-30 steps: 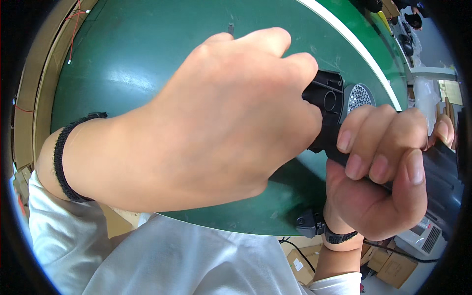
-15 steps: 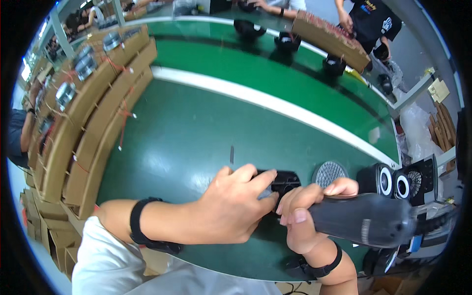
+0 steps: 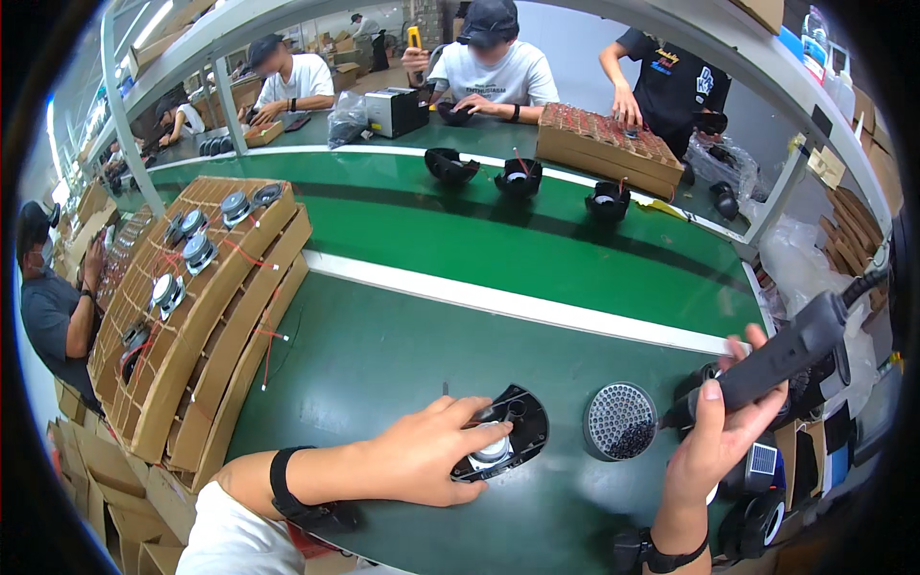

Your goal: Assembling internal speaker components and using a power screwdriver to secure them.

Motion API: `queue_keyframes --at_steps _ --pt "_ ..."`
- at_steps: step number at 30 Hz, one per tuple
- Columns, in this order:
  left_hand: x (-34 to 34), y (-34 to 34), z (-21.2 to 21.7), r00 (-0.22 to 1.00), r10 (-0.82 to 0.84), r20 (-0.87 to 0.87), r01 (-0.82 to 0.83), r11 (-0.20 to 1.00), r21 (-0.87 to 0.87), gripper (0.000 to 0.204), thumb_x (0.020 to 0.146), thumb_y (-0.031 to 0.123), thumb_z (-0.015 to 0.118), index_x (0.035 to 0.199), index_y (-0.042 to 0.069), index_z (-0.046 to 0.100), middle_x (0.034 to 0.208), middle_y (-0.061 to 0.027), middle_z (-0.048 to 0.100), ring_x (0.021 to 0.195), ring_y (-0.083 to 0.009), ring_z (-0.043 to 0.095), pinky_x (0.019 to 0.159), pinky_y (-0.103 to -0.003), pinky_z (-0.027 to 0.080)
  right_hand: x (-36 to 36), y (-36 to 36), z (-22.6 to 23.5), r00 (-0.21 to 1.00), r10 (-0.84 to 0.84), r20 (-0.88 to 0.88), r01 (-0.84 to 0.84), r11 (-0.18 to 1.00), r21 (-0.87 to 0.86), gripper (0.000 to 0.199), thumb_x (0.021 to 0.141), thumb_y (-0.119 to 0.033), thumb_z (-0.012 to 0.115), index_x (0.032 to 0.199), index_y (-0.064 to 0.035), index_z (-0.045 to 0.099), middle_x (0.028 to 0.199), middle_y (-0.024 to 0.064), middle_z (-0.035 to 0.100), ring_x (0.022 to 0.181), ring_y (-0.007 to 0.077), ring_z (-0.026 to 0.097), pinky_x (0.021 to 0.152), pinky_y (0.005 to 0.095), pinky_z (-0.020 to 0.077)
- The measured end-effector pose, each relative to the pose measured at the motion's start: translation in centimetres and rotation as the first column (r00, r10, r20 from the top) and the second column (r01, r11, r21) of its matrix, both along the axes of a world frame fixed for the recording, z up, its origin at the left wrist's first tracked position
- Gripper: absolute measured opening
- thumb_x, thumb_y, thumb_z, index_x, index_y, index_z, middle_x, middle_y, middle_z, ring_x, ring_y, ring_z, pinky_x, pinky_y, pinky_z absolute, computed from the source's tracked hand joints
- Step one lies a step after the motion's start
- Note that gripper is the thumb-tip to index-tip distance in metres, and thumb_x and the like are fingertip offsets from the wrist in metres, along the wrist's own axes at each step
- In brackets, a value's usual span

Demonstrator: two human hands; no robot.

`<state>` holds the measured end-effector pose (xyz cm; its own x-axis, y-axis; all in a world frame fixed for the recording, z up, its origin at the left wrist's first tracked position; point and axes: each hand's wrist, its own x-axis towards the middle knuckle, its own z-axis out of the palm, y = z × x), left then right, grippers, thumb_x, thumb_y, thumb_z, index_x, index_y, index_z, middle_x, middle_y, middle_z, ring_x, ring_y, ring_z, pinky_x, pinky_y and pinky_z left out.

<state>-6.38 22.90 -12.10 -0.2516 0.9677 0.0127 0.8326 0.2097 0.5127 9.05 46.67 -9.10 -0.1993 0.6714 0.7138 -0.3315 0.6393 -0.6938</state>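
Observation:
My left hand [image 3: 422, 455] rests on a black oval speaker housing [image 3: 508, 431] lying on the green table, fingers pressing its near edge by the silver centre. My right hand [image 3: 719, 431] grips a dark electric screwdriver [image 3: 786, 355], its tip pointing down toward a round dish of small screws [image 3: 621, 422] just right of the housing.
Tilted cardboard trays [image 3: 201, 307] holding round speaker drivers with red wires stand at the left. Black speaker parts [image 3: 517, 177] sit on the green conveyor belt [image 3: 537, 240]. Several people work along the far side and one at the left. More black parts [image 3: 767, 498] lie at my right.
My view has pulled back from close to the hands. My right hand has swung the screwdriver off the housing to the right, over the screw dish. The left hand stays on the housing.

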Motion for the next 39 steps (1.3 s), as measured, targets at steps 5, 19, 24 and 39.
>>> queue_keyframes --at_steps 5,19,24,39 --pt "-1.9 -0.1 -0.9 0.983 0.051 0.176 -0.060 0.997 0.048 0.069 0.076 0.038 0.077 0.135 0.008 0.061 0.141 -0.0252 0.051 0.124 -0.0443 0.054 0.100 -0.048 0.050 1.4 -2.2 4.0 0.901 -0.394 -0.182 0.428 0.737 0.523 0.070 0.088 -0.017 0.061 0.147 0.0052 0.031 0.157 0.0220 0.031 0.147 0.0290 0.030 0.121 0.0454 0.0197" --pt "-10.3 -0.9 -1.6 0.847 0.516 0.129 -0.532 0.827 0.182 0.062 0.074 0.039 0.079 0.124 0.005 0.066 0.130 -0.0248 0.056 0.115 -0.0428 0.057 0.100 -0.047 0.049 -42.6 1.4 -2.5 0.465 -0.334 0.820 -0.345 0.784 0.515 0.049 0.086 -0.041 0.068 0.123 -0.0080 0.063 0.133 0.0161 0.059 0.129 0.0358 0.050 0.106 0.0504 0.0434" --pt "-11.3 -1.7 -1.1 0.834 0.504 0.224 -0.533 0.840 0.097 0.064 0.074 0.039 0.079 0.127 0.006 0.064 0.133 -0.0257 0.055 0.123 -0.0438 0.054 0.102 -0.049 0.048 -51.5 1.0 -5.5 0.489 -0.528 0.695 -0.089 0.762 0.641 0.052 0.085 -0.050 0.071 0.127 -0.0198 0.064 0.138 0.0014 0.059 0.135 0.0263 0.047 0.109 0.0541 0.0375" --pt "-20.0 0.3 -2.6 0.665 0.746 0.030 -0.719 0.629 0.295 0.058 0.067 0.032 0.083 0.116 0.002 0.071 0.134 -0.0313 0.054 0.126 -0.0458 0.050 0.108 -0.047 0.043 -30.6 1.7 -4.9 0.850 -0.350 0.394 -0.222 0.441 0.870 0.023 0.068 -0.014 0.081 0.087 -0.0087 0.069 0.096 0.0050 0.071 0.116 0.0300 0.061 0.099 0.0492 0.0407"
